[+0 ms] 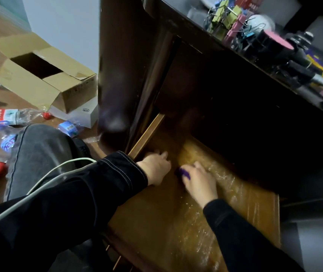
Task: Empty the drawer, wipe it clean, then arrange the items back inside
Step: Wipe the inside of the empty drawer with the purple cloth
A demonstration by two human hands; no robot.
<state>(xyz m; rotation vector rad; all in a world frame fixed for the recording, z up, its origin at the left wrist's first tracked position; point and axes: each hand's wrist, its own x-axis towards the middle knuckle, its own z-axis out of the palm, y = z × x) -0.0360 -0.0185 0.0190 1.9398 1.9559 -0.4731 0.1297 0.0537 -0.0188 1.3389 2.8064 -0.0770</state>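
Closest to us, the drawer (pixel 156 222) stands pulled well out of the dark desk. We see its wooden floor bare, with a glossy crinkled film (pixel 227 185) catching the light along the right side. A white cable (pixel 45 179) trails over our left sleeve.

Both arms reach in. The left hand (pixel 155 168) sits by the drawer's left wall, knuckles up. Its fingers run into shadow, so we cannot tell whether they are spread or curled.

Just beside it is the right hand (pixel 199 182), palm down on the drawer floor. Its fingers (pixel 200 166) are pressed together and curled over a small purple thing (pixel 185 173) that peeks out at the thumb side. It's too blurred for us to say what that is.

Further in, the back of the drawer vanishes into the dark under the worktop (pixel 186 26). Up on that worktop we spot a heap of coloured binder clips (pixel 229 18) among other blurred odds and ends.

Off to the left, a bent knee (pixel 39 154) in grey trousers. Beyond it, crushed plastic bottles (pixel 3 116) lie on the wooden floor, with a white box (pixel 87 113) nearby and an open cardboard box (pixel 39 79) near the wall.
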